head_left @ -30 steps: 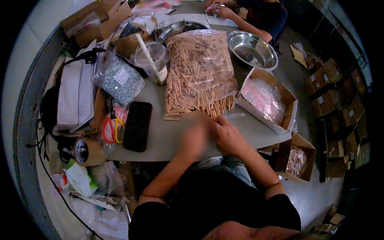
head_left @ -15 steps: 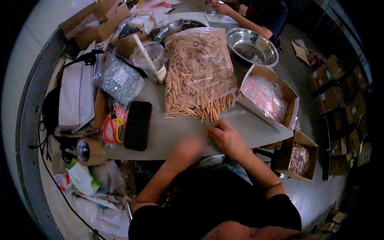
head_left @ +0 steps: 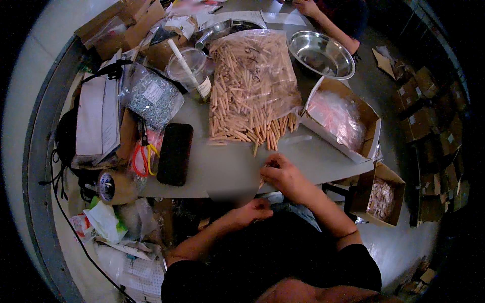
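Observation:
My right hand (head_left: 283, 175) is over the near table edge, its thumb and fingers pinched on a slim tan wooden peg (head_left: 261, 182) that points downward. Lower down, just off the table edge above my lap, is my left hand (head_left: 249, 212) with curled fingers; whatever they hold, if anything, is hidden. In front of both hands lies a large clear plastic bag (head_left: 262, 76) full of wooden pegs. Loose pegs (head_left: 235, 132) spill from its near end onto the grey table (head_left: 222, 164).
Left of the pegs are a black phone (head_left: 175, 154), scissors (head_left: 145, 159), a bag of metal parts (head_left: 154, 101) and a plastic cup (head_left: 187, 68). At right stand a steel basin (head_left: 323, 55), a box of clear bags (head_left: 364, 139) and a lower carton (head_left: 399, 194). Another person's arm (head_left: 333, 30) is beyond.
My left hand has dropped from over the table toward my lap. The right hand stays near the edge, with the peg now showing below its fingers. The other person's arm has shifted right.

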Demonstrator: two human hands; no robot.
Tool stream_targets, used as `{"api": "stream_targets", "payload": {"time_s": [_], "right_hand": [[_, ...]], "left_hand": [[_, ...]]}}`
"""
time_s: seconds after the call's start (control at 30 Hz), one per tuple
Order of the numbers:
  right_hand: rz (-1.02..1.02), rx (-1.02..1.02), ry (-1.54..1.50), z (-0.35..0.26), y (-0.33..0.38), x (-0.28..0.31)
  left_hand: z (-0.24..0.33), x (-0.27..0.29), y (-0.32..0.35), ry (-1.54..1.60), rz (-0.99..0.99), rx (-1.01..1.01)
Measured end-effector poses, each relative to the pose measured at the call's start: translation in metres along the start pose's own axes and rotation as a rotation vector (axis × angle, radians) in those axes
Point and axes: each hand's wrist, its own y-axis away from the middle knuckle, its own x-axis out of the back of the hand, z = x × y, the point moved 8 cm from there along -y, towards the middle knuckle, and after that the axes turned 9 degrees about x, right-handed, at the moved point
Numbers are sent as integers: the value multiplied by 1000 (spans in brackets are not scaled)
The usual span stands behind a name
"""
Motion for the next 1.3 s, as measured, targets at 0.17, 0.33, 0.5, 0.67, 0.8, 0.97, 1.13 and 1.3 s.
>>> {"api": "stream_targets", "payload": {"time_s": [0.17, 0.33, 0.5, 0.67, 0.8, 0.97, 1.13, 1.3], "right_hand": [[-193, 102, -43, -10, 14, -7], [-253, 184, -136, -31, 30, -4], [-259, 107, -352, -22, 47, 2], [-108, 212, -182, -37, 52, 43], [77, 251, -115, -36, 68, 66], [242, 57, -106, -14, 100, 94], [326, -74, -148, 3, 123, 108], [381, 3, -83, 8, 147, 120]], "left_hand": [[-11, -12, -18, 901, -24, 93], [-20, -18, -24, 918, -123, 174], [12, -15, -16, 398, -133, 84], [40, -19, -20, 321, -197, -51], [90, -17, -21, 177, 3, -305], [146, -13, -12, -457, 486, -685], [168, -37, -27, -580, 510, -740], [188, -54, -46, -594, 365, -749]]}}
